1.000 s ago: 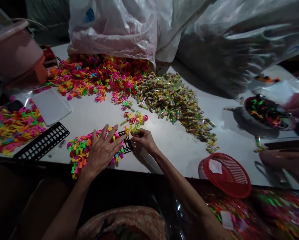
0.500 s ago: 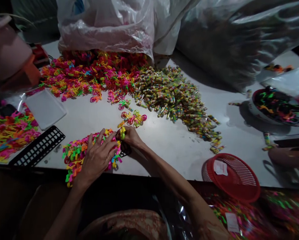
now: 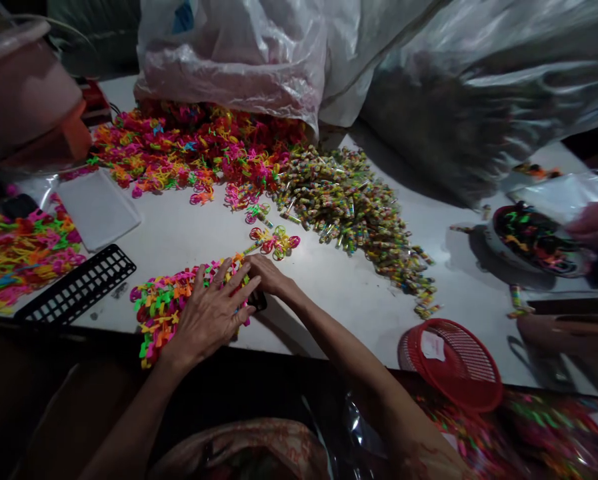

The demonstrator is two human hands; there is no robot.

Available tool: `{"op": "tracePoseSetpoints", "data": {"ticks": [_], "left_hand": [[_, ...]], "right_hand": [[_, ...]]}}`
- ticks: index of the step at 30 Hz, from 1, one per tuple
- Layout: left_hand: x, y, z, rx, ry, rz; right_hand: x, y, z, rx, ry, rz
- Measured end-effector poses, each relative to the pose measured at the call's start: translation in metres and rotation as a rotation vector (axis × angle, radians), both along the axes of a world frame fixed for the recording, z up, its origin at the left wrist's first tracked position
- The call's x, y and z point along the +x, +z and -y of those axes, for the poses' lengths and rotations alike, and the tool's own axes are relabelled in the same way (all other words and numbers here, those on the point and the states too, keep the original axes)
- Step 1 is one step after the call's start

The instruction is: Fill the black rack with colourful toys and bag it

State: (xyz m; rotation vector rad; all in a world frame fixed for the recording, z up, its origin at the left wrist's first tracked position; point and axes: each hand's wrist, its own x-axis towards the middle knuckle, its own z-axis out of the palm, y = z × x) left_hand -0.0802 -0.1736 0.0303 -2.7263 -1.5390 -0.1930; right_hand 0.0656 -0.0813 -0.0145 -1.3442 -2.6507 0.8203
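Observation:
My left hand [image 3: 209, 312] lies flat with fingers spread on a black grid tray [image 3: 257, 301] packed with small neon plastic pieces [image 3: 161, 308] near the table's front edge. My right hand [image 3: 267, 275] is just right of it, fingers curled down at the tray's far corner, pinching a small piece I cannot make out. A few loose neon rings [image 3: 276, 241] lie just beyond the right hand.
A big heap of neon rings [image 3: 189, 150] and a heap of small wrapped sweets [image 3: 349, 200] spill from plastic bags [image 3: 239, 53]. An empty black grid tray [image 3: 79, 285], a white lid [image 3: 97, 210], a red basket [image 3: 453, 363] and a bowl [image 3: 533, 240] by another person's hand [image 3: 596, 223].
My right hand went from the loose rings back to the tray's corner with a piece. My left hand stayed on the filled tray, fingers now spread flatter.

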Motion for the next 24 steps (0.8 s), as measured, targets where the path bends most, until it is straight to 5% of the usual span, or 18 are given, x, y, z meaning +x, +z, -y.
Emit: {"op": "tracePoseSetpoints", "data": {"ticks": [3, 7, 10, 24], "left_hand": [[0.001, 0.000, -0.001, 0.011, 0.028, -0.015], [0.002, 0.001, 0.000, 0.030, 0.033, -0.020], [0.001, -0.001, 0.001, 0.066, 0.041, -0.006], [-0.001, 0.000, 0.001, 0.047, 0.019, 0.016]], "right_hand": [[0.006, 0.010, -0.010, -0.032, 0.028, 0.089], [0.009, 0.021, -0.030, 0.091, -0.251, 0.165], [0.001, 0.020, -0.034, 0.160, -0.318, 0.237], [0.058, -0.003, 0.031, 0.055, -0.532, 0.050]]}}
